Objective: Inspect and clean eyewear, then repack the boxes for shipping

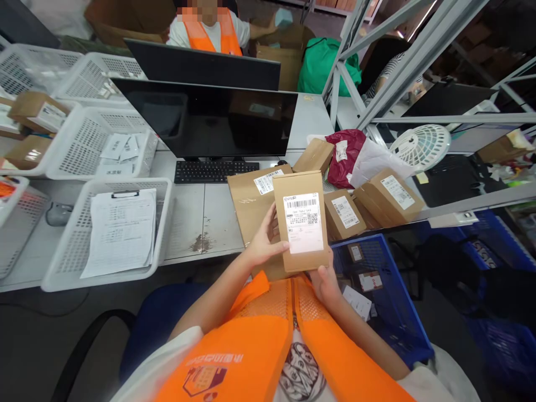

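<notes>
Both my hands hold up a small brown cardboard box [281, 223], whose white shipping label [301, 223] faces me with a barcode and a square code. My left hand [266, 237] grips its left edge, thumb on the front face and fingers partly behind it. Around the lower right corner, my right hand [325, 276] is closed, with most of its fingers hidden behind the box. Behind it on the table lies a larger flat carton [243, 195] with a label. Right of the held box sit a labelled carton [345, 215] and another carton [391, 195].
A blue crate [379, 240] with labelled parcels stands at my right. White baskets, one with a clipboard [125, 195], line the left. Ahead are a keyboard [215, 171], a monitor [218, 120], and a maroon bag [345, 156]. A co-worker [213, 33] is behind the monitors.
</notes>
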Available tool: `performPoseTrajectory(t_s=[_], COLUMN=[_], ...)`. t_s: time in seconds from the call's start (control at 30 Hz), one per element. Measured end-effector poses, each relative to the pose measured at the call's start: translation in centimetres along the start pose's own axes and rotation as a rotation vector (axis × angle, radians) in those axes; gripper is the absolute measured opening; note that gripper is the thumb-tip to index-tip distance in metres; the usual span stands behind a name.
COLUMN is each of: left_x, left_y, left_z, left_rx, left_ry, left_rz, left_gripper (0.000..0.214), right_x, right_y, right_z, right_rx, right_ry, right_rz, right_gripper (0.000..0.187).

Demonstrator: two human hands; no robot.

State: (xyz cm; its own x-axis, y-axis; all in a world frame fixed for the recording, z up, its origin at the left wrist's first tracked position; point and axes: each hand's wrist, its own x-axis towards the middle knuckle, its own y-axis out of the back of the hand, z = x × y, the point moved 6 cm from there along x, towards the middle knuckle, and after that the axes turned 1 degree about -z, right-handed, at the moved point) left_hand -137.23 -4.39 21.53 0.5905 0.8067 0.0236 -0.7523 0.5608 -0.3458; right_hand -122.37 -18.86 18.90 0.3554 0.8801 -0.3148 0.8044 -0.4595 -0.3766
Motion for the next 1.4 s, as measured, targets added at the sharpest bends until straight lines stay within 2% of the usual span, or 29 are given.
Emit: performPoseTrajectory(t_s=[0.1,0.2,0.3,0.33,0.37,0.47,0.5,0.63,0.77,0.9,1.07,1.23,1.4], left_x=[-0.2,-0.4,-0.7,-0.9,-1.2,-2.7,-3.4,-6.8,-9.3,-10.0,-9.5,-9.4,-9.3], left_y=[0.0,0.3,1.7,2.6,3.6,7.3,8.7,13.3,15.9,16.6,16.1,16.3,16.8], left_z=[-0.3,-0.6,-0.7,-0.7,-0.8,-1.8,-2.4,-4.5,-5.9,-7.8,-9.9,-10.5,-10.7], left_rx=[-0.001,-0.006,0.03,0.046,0.06,0.086,0.096,0.131,0.186,0.219,0.269,0.32,0.301], left_ry=[-0.001,0.011,0.002,-0.006,-0.01,0.029,0.06,0.163,0.239,0.298,0.27,0.245,0.278], left_rz=[-0.019,-0.04,0.024,0.075,0.139,0.371,0.456,0.713,0.821,0.835,0.805,0.797,0.75], left_gripper=[0.115,0.108,0.087,0.08,0.075,0.066,0.066,0.069,0.072,0.073,0.066,0.061,0.067], right_x=[0.3,0.9,1.3,1.5,1.8,2.7,2.9,3.6,3.7,4.0,4.4,4.1,3.9], right_y=[-1.0,-0.9,-0.4,0.1,0.8,3.8,4.8,7.7,8.6,8.9,8.4,8.4,8.1], right_z=[0.4,-0.2,-1.1,-1.6,-2.4,-5.8,-6.6,-7.6,-7.5,-5.7,-4.4,-3.7,-3.7], right_rx=[0.118,0.174,0.304,0.33,0.328,0.17,0.127,0.119,0.102,0.109,0.096,0.172,0.328], right_ry=[-0.073,-0.128,-0.269,-0.283,-0.239,0.083,0.139,0.121,0.117,0.04,-0.01,-0.079,-0.108], right_rz=[-0.067,0.046,0.16,0.188,0.221,0.345,0.369,0.448,0.479,0.515,0.462,0.5,0.477], right_gripper=[0.081,0.075,0.063,0.06,0.058,0.059,0.061,0.059,0.056,0.046,0.044,0.044,0.042])
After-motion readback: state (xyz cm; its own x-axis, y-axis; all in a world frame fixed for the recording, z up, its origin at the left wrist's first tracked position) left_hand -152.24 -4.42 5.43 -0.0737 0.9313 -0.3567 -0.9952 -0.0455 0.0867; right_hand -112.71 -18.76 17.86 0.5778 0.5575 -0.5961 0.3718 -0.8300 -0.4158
